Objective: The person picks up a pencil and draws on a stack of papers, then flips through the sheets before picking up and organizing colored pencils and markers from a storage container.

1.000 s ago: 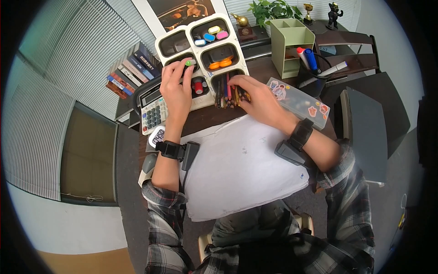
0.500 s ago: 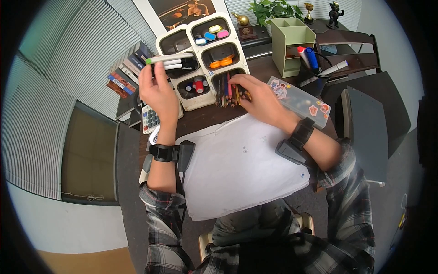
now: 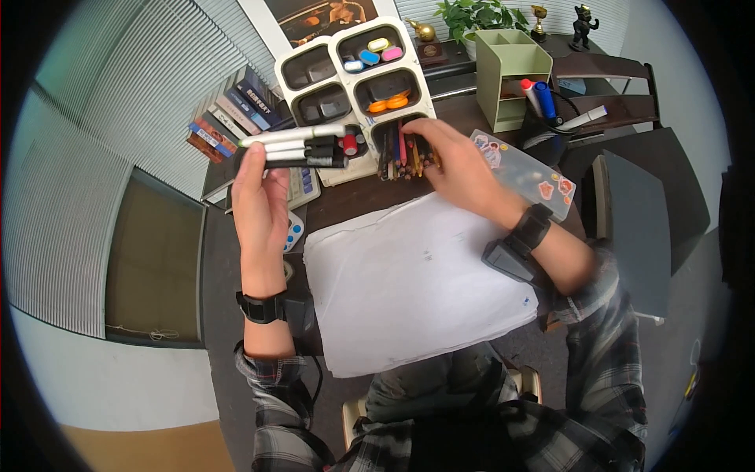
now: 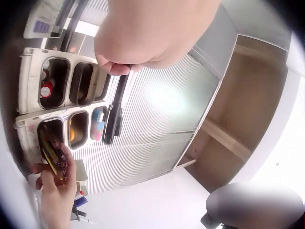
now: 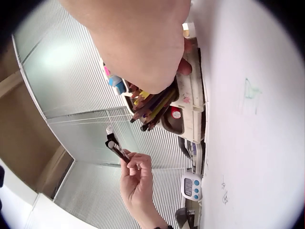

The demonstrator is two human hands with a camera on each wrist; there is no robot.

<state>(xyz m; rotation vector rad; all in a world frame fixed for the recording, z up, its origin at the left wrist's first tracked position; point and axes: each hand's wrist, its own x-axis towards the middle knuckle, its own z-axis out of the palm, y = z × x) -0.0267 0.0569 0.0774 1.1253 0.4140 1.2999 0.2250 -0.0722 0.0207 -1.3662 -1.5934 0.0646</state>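
Several markers, white and black, are pinched by their ends in the left hand, raised in front of the organizer. In the left wrist view a black marker shows below that hand's fingers. The right hand curls round a bundle of colored pencils at the organizer's near right compartment; in the right wrist view their tips stick out past the hand. A red-capped item lies in the compartment beside the pencils.
White paper sheets lie before the person. A stickered clear case, a green holder and a pen cup with markers stand right. Books, a calculator and a timer are left.
The left hand has lifted several markers out of the organizer's middle left compartment and brought them left and nearer the person. The right hand stays at the pencils.
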